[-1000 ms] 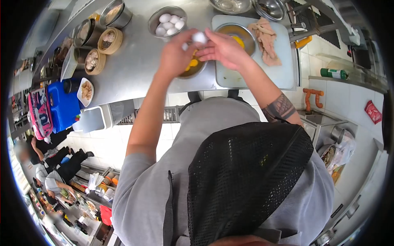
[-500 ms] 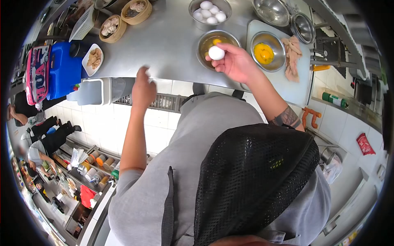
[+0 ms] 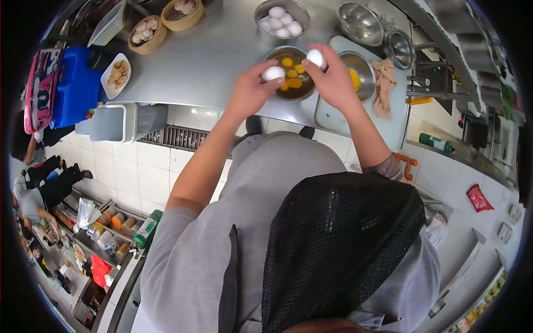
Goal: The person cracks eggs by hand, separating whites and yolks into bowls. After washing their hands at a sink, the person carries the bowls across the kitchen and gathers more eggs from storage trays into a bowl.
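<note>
My left hand (image 3: 249, 94) grips a white egg (image 3: 272, 74) at the left rim of a steel bowl. In my right hand (image 3: 334, 80) is another white egg (image 3: 316, 58), held over the same bowl's right rim. Several yolks float in clear egg white inside this steel bowl (image 3: 285, 98). Just right of it, partly behind my right hand and wrist, stands a second steel bowl (image 3: 368, 79) with yellow yolk in it. Beyond both hands a deeper metal bowl (image 3: 266, 34) holds several whole white eggs.
A white cutting board (image 3: 333, 117) carries a crumpled cloth (image 3: 383, 89). Two metal bowls (image 3: 360, 25) stand behind it. To the left are bamboo steamers (image 3: 149, 36), a white dish of food (image 3: 116, 76) and a blue container (image 3: 79, 83). Other people (image 3: 36, 202) are at far left.
My left hand has moved right from the counter edge to the bowl and now holds an egg. My right hand, still with its egg, has shifted slightly right, uncovering more yolks.
</note>
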Demonstrator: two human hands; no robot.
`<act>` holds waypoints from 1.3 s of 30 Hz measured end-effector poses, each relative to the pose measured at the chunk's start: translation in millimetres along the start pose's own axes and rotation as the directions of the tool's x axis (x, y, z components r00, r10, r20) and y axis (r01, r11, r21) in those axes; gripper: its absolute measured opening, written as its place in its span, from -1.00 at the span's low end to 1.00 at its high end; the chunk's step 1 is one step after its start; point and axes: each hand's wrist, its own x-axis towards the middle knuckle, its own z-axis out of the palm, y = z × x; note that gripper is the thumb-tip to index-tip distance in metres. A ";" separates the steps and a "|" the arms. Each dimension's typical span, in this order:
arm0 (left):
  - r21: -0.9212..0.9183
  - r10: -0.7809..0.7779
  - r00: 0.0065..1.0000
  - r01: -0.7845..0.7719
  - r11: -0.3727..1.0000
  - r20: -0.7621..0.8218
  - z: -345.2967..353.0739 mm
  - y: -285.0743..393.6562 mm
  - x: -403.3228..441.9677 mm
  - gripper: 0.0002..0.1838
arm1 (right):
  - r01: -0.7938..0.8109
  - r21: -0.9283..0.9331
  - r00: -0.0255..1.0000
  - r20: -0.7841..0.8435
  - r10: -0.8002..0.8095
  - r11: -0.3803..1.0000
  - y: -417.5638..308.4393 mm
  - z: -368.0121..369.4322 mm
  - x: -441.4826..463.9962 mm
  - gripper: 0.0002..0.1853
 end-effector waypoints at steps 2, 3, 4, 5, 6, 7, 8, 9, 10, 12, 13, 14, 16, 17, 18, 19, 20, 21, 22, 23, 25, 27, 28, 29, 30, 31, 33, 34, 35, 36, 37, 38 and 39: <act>0.146 0.016 1.000 -0.014 0.989 -0.010 22.3 4.4 9.5 -0.49 | 0.125 -0.074 0.979 -0.150 -0.135 0.989 -15.8 -10.2 -5.4 -0.56; 0.237 0.070 0.997 -0.066 0.969 -0.010 31.0 12.1 11.9 -0.49 | 0.311 -0.045 0.910 -0.275 -0.311 0.949 -16.8 -13.8 -6.9 -0.56; 0.328 0.124 0.992 -0.116 0.938 -0.003 37.4 16.3 13.6 -0.48 | 0.486 -0.042 0.793 -0.400 -0.461 0.873 -16.6 -15.3 -9.1 -0.55; 0.334 0.121 0.993 -0.119 0.935 0.013 42.4 16.4 16.1 -0.48 | 0.498 -0.096 0.760 -0.431 -0.487 0.862 -16.2 -14.3 -13.7 -0.53; 0.330 0.138 0.989 -0.147 0.932 0.048 46.4 16.1 19.4 -0.48 | 0.490 -0.096 0.757 -0.446 -0.477 0.867 -8.9 -11.7 -16.1 -0.53; 0.326 0.156 0.984 -0.174 0.929 0.082 50.2 15.7 22.1 -0.48 | 0.416 -0.160 0.863 -0.242 -0.444 0.895 5.1 -5.6 -18.3 -0.52; 0.333 0.154 0.983 -0.177 0.926 0.095 53.6 11.5 24.1 -0.48 | 0.354 -0.235 0.928 -0.031 -0.371 0.905 19.4 0.5 -19.1 -0.50; 0.303 0.181 0.980 -0.199 0.932 0.088 55.9 8.0 24.5 -0.48 | 0.353 -0.174 0.922 -0.100 -0.373 0.919 20.6 3.8 -18.4 -0.50; 0.272 0.207 0.976 -0.219 0.937 0.072 55.9 4.3 25.3 -0.47 | 0.352 -0.167 0.923 -0.103 -0.372 0.921 21.8 1.1 -18.9 -0.50; 0.266 0.154 0.985 -0.170 0.949 0.080 52.9 1.0 26.2 -0.48 | 0.257 0.109 0.914 -0.350 -0.205 0.960 20.3 -6.9 -20.9 -0.52; 0.255 0.099 0.990 -0.122 0.959 0.101 52.1 0.3 22.7 -0.49 | 0.284 0.271 0.896 -0.418 -0.153 0.920 31.6 -7.0 -15.8 -0.54; 0.259 0.096 0.990 -0.120 0.958 0.104 52.0 -1.2 21.8 -0.49 | 0.282 0.276 0.895 -0.420 -0.149 0.919 39.0 -12.0 -13.4 -0.54; 0.101 0.124 0.986 -0.136 0.986 0.112 53.5 0.7 24.6 -0.48 | -0.069 0.702 0.993 -0.022 0.118 0.709 43.7 -24.7 -9.6 -0.60; 0.101 0.126 0.985 -0.138 0.985 0.116 53.4 1.1 24.8 -0.48 | -0.180 0.699 0.980 0.065 0.189 0.692 44.7 -23.5 -9.7 -0.66; 0.113 0.125 0.983 -0.141 0.983 0.137 53.7 6.9 22.9 -0.50 | -0.179 0.699 0.980 0.062 0.190 0.693 46.0 -22.2 -9.1 -0.66; 0.126 0.122 0.980 -0.142 0.982 0.155 53.3 9.6 20.9 -0.52 | -0.224 0.604 0.975 0.138 0.176 0.765 49.7 -19.7 -8.4 -0.66; 0.124 0.119 0.981 -0.139 0.982 0.155 52.3 7.5 21.0 -0.52 | -0.258 0.498 0.962 0.215 0.170 0.828 53.3 -17.0 -6.7 -0.65; 0.118 0.147 0.974 -0.169 0.979 0.175 51.3 6.2 21.6 -0.49 | -0.266 0.528 0.959 0.233 0.163 0.806 56.2 -14.5 -2.9 -0.62; 0.111 0.174 0.965 -0.198 0.974 0.195 49.7 5.2 21.9 -0.46 | -0.269 0.529 0.958 0.235 0.165 0.805 59.7 -12.7 -0.4 -0.62; 0.112 0.170 0.966 -0.194 0.974 0.194 46.3 4.7 23.0 -0.46 | -0.224 0.564 0.971 0.202 0.131 0.795 63.1 -10.9 2.0 -0.62; 0.024 -0.042 0.975 0.038 0.999 0.220 40.1 12.9 24.1 -0.47 | -0.183 0.599 0.980 0.170 0.099 0.780 62.8 -9.8 4.8 -0.63; 0.075 -0.048 0.977 0.033 0.997 0.208 34.7 12.7 25.9 -0.49 | -0.134 0.441 0.983 0.171 0.064 0.887 60.1 -12.0 7.8 -0.67; 0.123 -0.049 0.979 0.025 0.992 0.198 33.1 12.5 27.3 -0.50 | -0.138 0.442 0.983 0.173 0.067 0.886 59.5 -12.0 9.6 -0.67; 0.122 -0.052 0.979 0.028 0.992 0.197 31.8 12.2 29.0 -0.50 | -0.134 0.410 0.981 0.182 0.063 0.902 59.1 -11.3 11.9 -0.69; 0.178 -0.047 0.980 0.012 0.984 0.193 30.9 12.5 31.0 -0.53 | -0.130 0.379 0.980 0.191 0.060 0.916 58.8 -10.2 14.0 -0.70; 0.235 -0.042 0.981 -0.004 0.972 0.189 30.0 11.9 33.4 -0.55 | -0.134 0.379 0.979 0.194 0.063 0.916 58.2 -8.6 15.9 -0.70; 0.297 -0.037 0.983 -0.019 0.955 0.181 28.7 5.9 39.5 -0.56 | -0.179 0.325 0.971 0.209 0.114 0.929 58.4 -4.7 19.1 -0.75; 0.359 -0.028 0.984 -0.037 0.933 0.174 28.2 2.8 42.0 -0.57 | -0.184 0.325 0.970 0.211 0.118 0.928 62.3 -2.3 21.3 -0.75; 0.359 -0.032 0.984 -0.032 0.933 0.173 27.8 -0.4 44.1 -0.57 | -0.164 0.299 0.972 0.209 0.103 0.940 67.9 1.0 23.8 -0.76; 0.442 0.009 0.985 -0.087 0.893 0.174 28.3 -1.2 45.0 -0.57 | -0.145 0.272 0.974 0.208 0.089 0.951 70.2 3.5 25.0 -0.77; 0.521 0.051 0.982 -0.139 0.842 0.180 29.5 -2.0 45.5 -0.58 | -0.150 0.272 0.973 0.210 0.093 0.950 72.7 5.0 25.7 -0.77; 0.520 0.049 0.982 -0.137 0.843 0.180 31.4 -2.8 46.3 -0.58 | -0.113 0.185 0.981 0.175 0.081 0.976 74.8 6.3 27.1 -0.77; 0.551 0.062 0.984 -0.144 0.822 0.165 33.8 -3.9 47.1 -0.58 | -0.078 0.094 0.988 0.141 0.064 0.993 75.2 7.3 27.7 -0.78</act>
